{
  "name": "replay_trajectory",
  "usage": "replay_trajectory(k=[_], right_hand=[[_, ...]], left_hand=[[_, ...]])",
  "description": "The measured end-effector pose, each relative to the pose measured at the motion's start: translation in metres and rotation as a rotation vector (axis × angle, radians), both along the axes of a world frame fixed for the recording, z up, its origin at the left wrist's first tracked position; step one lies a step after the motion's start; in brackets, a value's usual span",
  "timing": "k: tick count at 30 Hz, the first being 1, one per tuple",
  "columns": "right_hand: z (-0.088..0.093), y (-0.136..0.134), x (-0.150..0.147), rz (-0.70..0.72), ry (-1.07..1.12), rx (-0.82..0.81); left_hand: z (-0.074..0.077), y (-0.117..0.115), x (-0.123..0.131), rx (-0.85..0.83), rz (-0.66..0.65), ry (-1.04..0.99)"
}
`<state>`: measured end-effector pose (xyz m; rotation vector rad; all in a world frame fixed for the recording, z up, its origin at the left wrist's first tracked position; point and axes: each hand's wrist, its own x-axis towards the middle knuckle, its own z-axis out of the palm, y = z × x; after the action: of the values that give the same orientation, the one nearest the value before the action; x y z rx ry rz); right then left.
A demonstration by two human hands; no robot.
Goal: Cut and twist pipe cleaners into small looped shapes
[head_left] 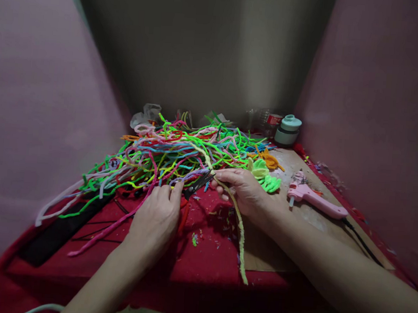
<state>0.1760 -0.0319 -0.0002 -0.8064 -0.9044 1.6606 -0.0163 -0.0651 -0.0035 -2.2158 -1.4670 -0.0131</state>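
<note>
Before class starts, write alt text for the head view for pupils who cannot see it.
A left hand holds a red-handled tool at a pale yellow pipe cleaner pinched in the right hand. Beyond lies a heap of colourful pipe cleaners; a pink glue gun rests on cardboard.

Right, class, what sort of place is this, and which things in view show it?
Probably a small craft corner: a heap of colourful fuzzy stems lies on a red cloth, a pink glue gun rests on a brown board, and the left hand holds what look like red-handled scissors.
</note>
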Motion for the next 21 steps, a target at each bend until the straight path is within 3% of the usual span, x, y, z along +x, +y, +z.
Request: replay_trajectory(k=[21], right_hand=[[0.0031,-0.0083,-0.0039,-0.029,-0.153,0.104]], left_hand=[[0.005,-0.0029,0.0077,0.001,0.012,0.056]])
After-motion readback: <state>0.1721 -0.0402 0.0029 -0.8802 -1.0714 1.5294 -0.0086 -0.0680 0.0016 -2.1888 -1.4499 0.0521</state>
